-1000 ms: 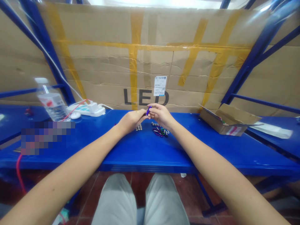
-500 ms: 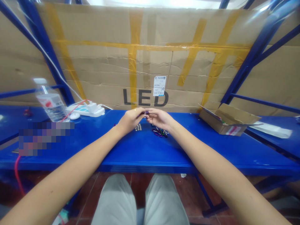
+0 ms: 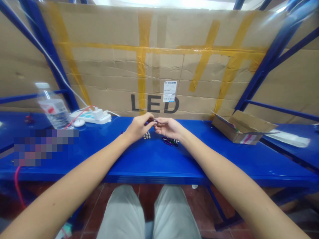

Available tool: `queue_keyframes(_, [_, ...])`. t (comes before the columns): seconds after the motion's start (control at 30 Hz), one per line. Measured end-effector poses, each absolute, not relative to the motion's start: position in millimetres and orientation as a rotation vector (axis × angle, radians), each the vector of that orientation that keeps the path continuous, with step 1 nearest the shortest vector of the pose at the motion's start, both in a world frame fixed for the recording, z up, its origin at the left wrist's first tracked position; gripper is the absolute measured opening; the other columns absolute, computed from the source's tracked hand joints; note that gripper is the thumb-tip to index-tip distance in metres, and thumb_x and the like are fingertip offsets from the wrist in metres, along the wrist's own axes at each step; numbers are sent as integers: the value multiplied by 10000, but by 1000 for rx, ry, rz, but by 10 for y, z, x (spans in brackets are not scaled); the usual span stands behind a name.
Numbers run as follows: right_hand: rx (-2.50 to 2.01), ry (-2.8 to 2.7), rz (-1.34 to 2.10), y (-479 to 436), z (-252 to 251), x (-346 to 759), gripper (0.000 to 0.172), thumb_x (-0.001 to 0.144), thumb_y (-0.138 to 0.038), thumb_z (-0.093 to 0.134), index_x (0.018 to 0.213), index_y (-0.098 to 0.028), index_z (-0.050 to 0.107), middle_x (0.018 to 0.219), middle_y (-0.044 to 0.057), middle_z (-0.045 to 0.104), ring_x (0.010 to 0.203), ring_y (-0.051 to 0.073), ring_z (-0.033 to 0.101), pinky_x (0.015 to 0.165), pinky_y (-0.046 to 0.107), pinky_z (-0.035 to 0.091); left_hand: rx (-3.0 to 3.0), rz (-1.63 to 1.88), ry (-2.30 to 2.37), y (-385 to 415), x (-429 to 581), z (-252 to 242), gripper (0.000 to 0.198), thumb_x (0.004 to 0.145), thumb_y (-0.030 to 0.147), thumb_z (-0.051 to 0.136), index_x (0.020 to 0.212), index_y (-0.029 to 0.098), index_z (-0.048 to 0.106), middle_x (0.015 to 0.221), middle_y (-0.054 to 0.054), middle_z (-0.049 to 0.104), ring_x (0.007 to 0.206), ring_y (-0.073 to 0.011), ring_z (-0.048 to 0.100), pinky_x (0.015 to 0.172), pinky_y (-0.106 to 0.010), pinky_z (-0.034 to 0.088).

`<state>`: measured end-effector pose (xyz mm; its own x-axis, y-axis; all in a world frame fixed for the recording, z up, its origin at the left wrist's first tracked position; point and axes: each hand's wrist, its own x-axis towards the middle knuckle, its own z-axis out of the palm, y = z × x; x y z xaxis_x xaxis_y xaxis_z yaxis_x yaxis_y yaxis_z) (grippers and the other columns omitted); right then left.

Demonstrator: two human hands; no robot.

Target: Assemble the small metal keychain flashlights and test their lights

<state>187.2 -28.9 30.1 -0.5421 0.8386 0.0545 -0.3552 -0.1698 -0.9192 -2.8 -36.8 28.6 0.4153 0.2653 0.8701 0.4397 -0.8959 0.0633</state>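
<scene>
**2** bare forearms reach in from the lower corners and angle up to the middle of the blue counter [image 3: 149, 159], near its back edge. The left hand [image 3: 138, 128] and right hand [image 3: 169, 128] meet there, palms turned down and inward. The left fingers [image 3: 147, 119] and right fingers [image 3: 161, 121] are closed in a pinch on a small purple item [image 3: 155, 121], which they mostly hide, so its shape is hard to make out. Just below the left hand lies a small cluster of silver metal pieces [image 3: 147, 135]. Below the right hand sit tangled coloured carabiners [image 3: 169, 141], partly shadowed.
</scene>
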Motion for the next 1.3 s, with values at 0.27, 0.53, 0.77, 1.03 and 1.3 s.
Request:
queue_keyframes(0.27, [-592,-1275,1835,-288,297,1880,186,741,-75,623,904,-165,625,784,46,637,727,155,589,653,305,488,-2492,-1480,-651,-393,-23,288,92,910,255,607,907,169,575,775,-3,674,632,-93,626,608,-206,535])
queue_keyframes(0.53, [-670,-1522,1532,-303,278,1891,183,714,-160,715,872,-178,625,773,27,655,720,147,600,604,265,428,-2495,-1490,-668,-386,-45,307,54,898,211,601,929,170,584,805,-8,684,669,-99,635,624,-207,538])
queue_keyframes(0.77, [-658,-1732,1159,-282,272,1874,149,723,-156,668,845,-188,588,784,6,647,749,154,612,644,287,465,-2514,-1431,-670,-384,-66,315,62,912,224,595,939,169,604,815,-18,687,678,-104,632,629,-214,537])
queue_keyframes(1.03, [-636,-1741,1037,-241,278,1868,190,707,-141,649,840,-209,531,765,-20,618,686,139,593,651,310,496,-2476,-1460,-592,-407,-76,363,43,909,214,596,916,172,586,838,-31,648,708,-112,615,603,-221,534])
queue_keyframes(1.3, [-665,-1714,905,-174,252,1883,177,699,-169,642,835,-207,535,795,-19,596,699,141,585,658,312,489,-2379,-1418,-384,-532,-24,433,80,897,157,599,966,174,560,1083,-125,619,1042,-211,621,896,-384,558])
